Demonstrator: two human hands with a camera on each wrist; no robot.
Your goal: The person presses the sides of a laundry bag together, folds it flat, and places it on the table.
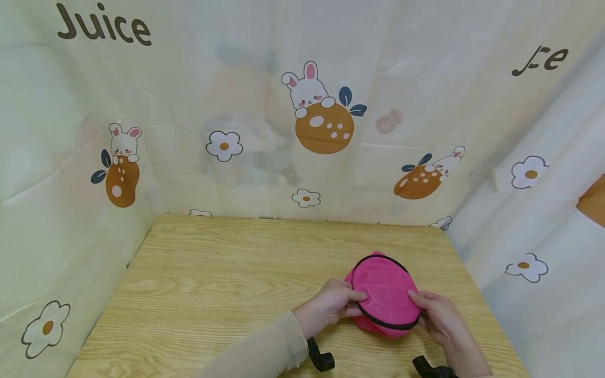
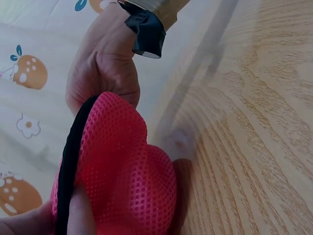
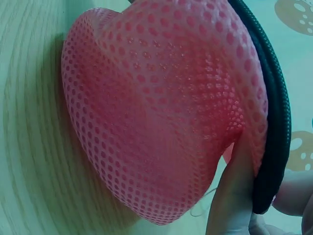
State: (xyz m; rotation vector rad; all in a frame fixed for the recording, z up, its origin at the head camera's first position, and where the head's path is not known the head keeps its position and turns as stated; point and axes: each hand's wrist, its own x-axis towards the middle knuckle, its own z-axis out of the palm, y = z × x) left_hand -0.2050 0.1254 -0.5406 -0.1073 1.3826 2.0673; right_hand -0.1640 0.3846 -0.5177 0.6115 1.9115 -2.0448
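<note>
A bright pink mesh pouch [image 1: 385,291] with a round flat face and a black trim stands on the right part of the table. My left hand [image 1: 334,300] pinches its left edge, thumb on the face and fingers behind. At the opposite edge, my right hand [image 1: 437,315] pinches the trim the same way. In the left wrist view, the pouch [image 2: 132,181] bulges below the black trim and rests near the wood. The right wrist view shows the pouch [image 3: 146,107] puckered between thumb and fingers [image 3: 232,191], with a thin loose thread beside it. Its inside is hidden.
The wooden table [image 1: 212,273] reaches back to a curtain [image 1: 246,94] printed with rabbits, fruit and flowers. More curtain hangs along the left and right sides. Black wrist mounts [image 1: 322,358] sit near both wrists.
</note>
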